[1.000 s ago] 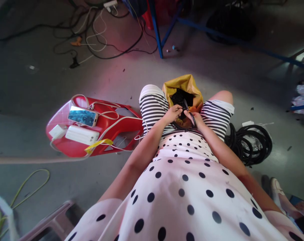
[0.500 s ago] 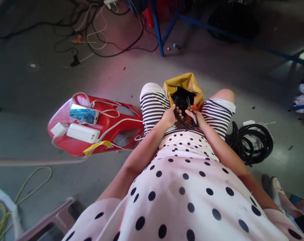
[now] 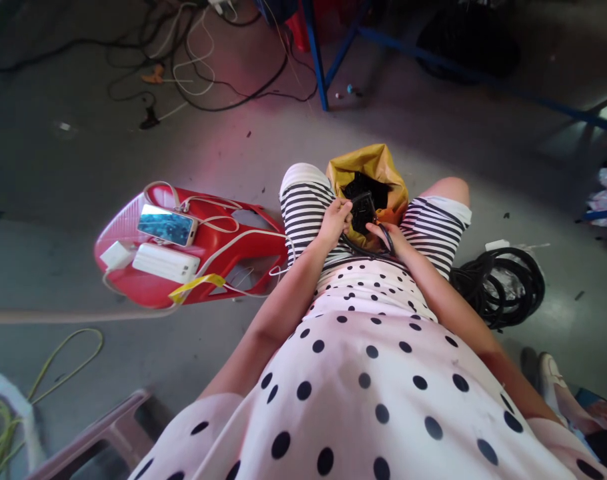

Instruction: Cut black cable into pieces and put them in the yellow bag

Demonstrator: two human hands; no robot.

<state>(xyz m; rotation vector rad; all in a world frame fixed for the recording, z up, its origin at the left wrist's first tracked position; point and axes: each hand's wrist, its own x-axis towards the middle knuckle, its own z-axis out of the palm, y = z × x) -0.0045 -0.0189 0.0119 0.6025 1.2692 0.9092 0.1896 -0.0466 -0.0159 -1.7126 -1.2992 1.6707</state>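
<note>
I sit with a yellow bag (image 3: pixel 371 162) between my knees, its mouth full of black pieces. My left hand (image 3: pixel 335 221) is closed around a black cable (image 3: pixel 359 198) whose end rises over the bag's mouth. My right hand (image 3: pixel 387 235) is closed on the same cable where it loops across my lap, and small orange-handled scissors show at its fingers. Both hands rest just above my striped shorts (image 3: pixel 303 203).
A red plastic stool (image 3: pixel 218 257) lies on its side to my left, carrying a phone (image 3: pixel 165 225), a white power bank (image 3: pixel 165 263) and charger leads. A coil of black cable (image 3: pixel 503 283) lies on the floor at right. Blue frame legs (image 3: pixel 316 60) and loose wires are ahead.
My left hand has shifted up the cable and closed tighter near its end; the cable loop between my hands has dropped lower. The right hand stays put.
</note>
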